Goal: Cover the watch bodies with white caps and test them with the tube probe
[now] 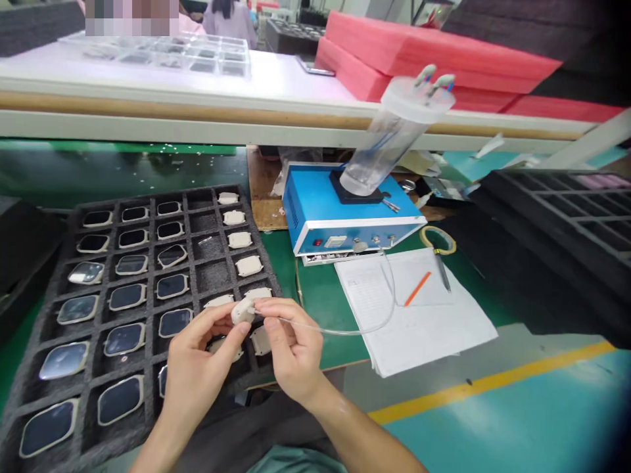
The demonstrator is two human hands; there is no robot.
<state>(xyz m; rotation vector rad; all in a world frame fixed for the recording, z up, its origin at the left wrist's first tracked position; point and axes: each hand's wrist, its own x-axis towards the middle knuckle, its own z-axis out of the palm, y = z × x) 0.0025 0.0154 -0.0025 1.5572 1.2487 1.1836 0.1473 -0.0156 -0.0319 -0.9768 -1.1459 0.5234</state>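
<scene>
Between the fingers of my left hand [202, 358] is a small cream watch case [242, 311], held above the foam tray. My right hand [294, 348] pinches the end of a clear thin tube [340, 332] against the side of the case; the exact contact is hidden by my fingers. The tube curves back to the front of a blue tester box [323, 233]. Below my hands lies the dark foam tray [193, 266], with dark-screened watch cases [127, 297] in its left columns and cream-side-up ones [249, 265] in the right column.
A clear cylinder [379, 151] leans on top of the blue box. Right of the tray lie paper sheets [374, 341], an orange stick [418, 289], a pen [444, 272] and a tape roll [438, 240]. Red foam blocks [394, 46] rest on the shelf. Other people are behind it.
</scene>
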